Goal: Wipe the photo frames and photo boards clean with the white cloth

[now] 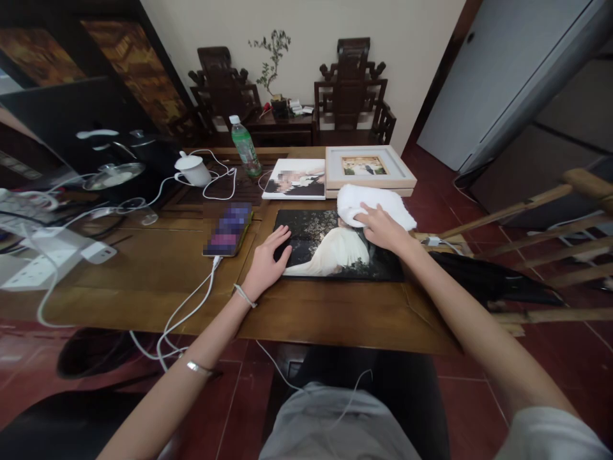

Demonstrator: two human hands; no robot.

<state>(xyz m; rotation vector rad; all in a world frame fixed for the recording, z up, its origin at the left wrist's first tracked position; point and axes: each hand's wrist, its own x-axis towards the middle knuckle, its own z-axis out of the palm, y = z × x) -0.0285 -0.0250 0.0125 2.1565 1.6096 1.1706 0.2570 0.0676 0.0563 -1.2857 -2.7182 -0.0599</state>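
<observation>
A large dark photo print lies flat on the wooden table in front of me. My left hand rests on its left edge, fingers stretched out flat. My right hand presses a white cloth onto the print's upper right part, fingers curled over the cloth.
A second photo print and a white framed picture lie behind. A phone on a white cable, a white cup and a green bottle stand to the left. Power strips sit far left; wooden chairs line the back wall.
</observation>
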